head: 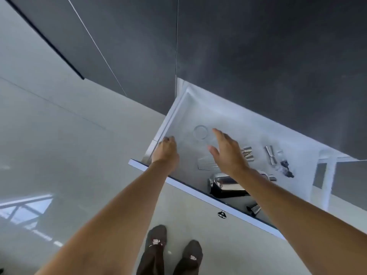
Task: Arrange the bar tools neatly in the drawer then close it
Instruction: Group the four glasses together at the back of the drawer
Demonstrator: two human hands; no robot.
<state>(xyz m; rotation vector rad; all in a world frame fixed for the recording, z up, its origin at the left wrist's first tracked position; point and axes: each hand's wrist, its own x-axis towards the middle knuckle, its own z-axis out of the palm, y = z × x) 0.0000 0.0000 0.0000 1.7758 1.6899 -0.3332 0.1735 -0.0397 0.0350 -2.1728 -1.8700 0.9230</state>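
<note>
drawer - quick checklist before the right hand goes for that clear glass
1. Drawer pulled open: ok.
2. Left hand resting on the drawer's left corner: ok.
3. Right hand free, fingers spread, holding nothing: ok.
4. Clear glass unobstructed beside the fingertips: ok.
5. Bar tools neat: not ok; jigger, shaker and small dark pieces lie scattered.
6. Glass upright or on its side: cannot tell.
</note>
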